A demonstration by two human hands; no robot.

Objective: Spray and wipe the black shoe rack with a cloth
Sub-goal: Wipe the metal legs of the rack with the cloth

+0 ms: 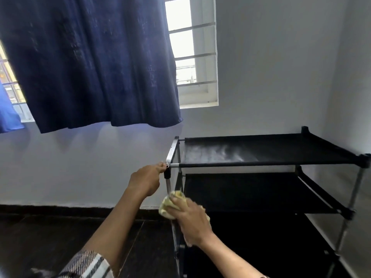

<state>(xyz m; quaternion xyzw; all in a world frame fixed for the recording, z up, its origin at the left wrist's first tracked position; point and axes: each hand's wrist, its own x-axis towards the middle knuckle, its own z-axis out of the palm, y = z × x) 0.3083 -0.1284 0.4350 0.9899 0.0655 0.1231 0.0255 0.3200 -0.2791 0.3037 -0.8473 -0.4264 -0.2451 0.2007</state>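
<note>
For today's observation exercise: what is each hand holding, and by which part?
Left hand grips the shoe rack at its top front-left corner. Right hand holds a bunched cloth against the front-left post.

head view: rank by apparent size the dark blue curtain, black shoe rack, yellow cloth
1. dark blue fabric curtain, though it hangs near the camera
2. black metal-framed shoe rack
3. crumpled yellow cloth, partly covered by the right hand

Bare forearms; left sleeve plaid, white and dark stripes.
</note>
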